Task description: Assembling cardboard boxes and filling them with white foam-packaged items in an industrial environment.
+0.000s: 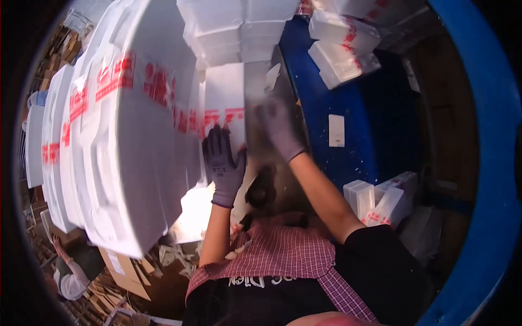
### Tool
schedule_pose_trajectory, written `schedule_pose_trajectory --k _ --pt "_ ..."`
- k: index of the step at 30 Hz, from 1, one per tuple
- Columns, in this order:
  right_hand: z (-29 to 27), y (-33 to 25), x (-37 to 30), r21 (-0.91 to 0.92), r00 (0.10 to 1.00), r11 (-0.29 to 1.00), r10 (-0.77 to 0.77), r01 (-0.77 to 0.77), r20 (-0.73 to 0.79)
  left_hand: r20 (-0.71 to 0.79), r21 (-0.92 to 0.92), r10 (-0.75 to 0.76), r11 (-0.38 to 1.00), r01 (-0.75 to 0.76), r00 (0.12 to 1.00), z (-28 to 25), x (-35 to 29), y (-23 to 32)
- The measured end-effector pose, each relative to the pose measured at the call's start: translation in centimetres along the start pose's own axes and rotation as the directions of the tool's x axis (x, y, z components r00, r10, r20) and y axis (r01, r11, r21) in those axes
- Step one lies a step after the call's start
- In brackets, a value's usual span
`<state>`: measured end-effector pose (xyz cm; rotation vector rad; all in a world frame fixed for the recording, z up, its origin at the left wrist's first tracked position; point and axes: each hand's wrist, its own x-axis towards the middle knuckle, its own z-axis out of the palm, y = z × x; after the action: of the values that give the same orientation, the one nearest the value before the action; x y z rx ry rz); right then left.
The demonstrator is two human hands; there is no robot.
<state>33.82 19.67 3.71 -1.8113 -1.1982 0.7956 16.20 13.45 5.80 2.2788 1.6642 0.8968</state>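
Note:
My left hand (224, 163), in a purple-grey glove with darker fingers, lies with fingers stretched out on a white foam box (224, 89) with red-printed tape across it. My right hand (278, 127), gloved alike, is over the grey metal worktop (258, 81) just right of that box. Motion smears its fingers, so I cannot make out whether it holds anything. A black object with a rounded part (261, 187) lies on the worktop between my forearms; its kind is unclear. A small whitish scrap (272, 77) shows beyond my right hand.
Large white foam boxes (157, 130) with red tape stack high on the left. More white boxes (239, 27) stand at the back. A blue conveyor belt (315, 103) on the right carries taped boxes (342, 60) and a white card (336, 130). Another person (76, 277) is at lower left.

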Motion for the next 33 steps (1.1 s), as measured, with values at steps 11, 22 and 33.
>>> schedule_pose_trajectory --k 11,22,33 --pt "-17.3 17.9 27.7 -0.056 0.437 0.596 0.519 -0.801 -0.735 0.134 0.176 -0.057 0.984 0.033 0.989 1.9 0.4 0.5" --pt "-21.0 9.1 -1.7 0.81 0.911 0.478 0.38 -0.339 0.157 -0.07 -0.118 -0.037 0.993 0.029 0.997 0.0 -0.7 -0.7" --pt "-11.1 -5.4 -8.1 0.513 0.963 0.858 -0.132 -0.008 0.236 0.042 -0.096 0.201 0.976 -0.197 0.979 -9.7 3.3 6.3"
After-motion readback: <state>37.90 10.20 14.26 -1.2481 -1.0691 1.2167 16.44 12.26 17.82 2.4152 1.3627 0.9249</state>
